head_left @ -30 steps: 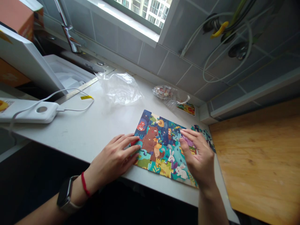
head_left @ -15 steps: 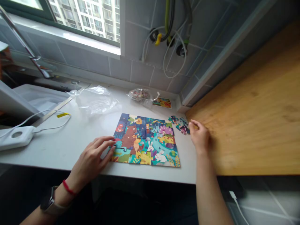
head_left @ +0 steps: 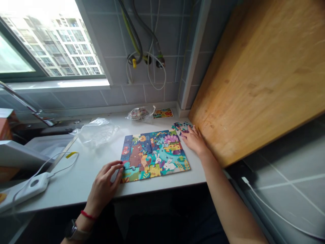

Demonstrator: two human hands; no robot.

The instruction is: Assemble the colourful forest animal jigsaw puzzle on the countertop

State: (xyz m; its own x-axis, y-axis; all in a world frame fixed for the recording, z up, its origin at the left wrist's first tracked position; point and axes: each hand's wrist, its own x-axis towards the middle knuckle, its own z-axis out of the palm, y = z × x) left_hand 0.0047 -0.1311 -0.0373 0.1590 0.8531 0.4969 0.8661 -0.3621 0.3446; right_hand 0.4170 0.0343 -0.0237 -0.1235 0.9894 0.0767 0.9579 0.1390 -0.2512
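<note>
A colourful jigsaw puzzle (head_left: pixel 154 156) with animals, among them a bear and white rabbits, lies joined on the white counter. My left hand (head_left: pixel 106 181) rests at its lower left edge, fingers loosely stretched and tips touching the border. A red cord and a watch are on that wrist. Over the small heap of loose puzzle pieces (head_left: pixel 179 126), beyond the puzzle's upper right corner, lies my right hand (head_left: pixel 194 139). Its fingers are extended and reach onto the heap, partly covering it. I see nothing gripped in either hand.
A wooden board (head_left: pixel 248 84) leans close on the right. Behind the puzzle are a crumpled clear bag (head_left: pixel 98 132), a smaller filled plastic bag (head_left: pixel 138 114) and a picture card (head_left: pixel 163 113). A white power strip (head_left: pixel 30 189) with a cable lies at left.
My right hand has moved from beside the board onto the loose pieces, and its curled fingers have stretched out. The left hand stays at the puzzle's edge. The camera view has shifted and tilted.
</note>
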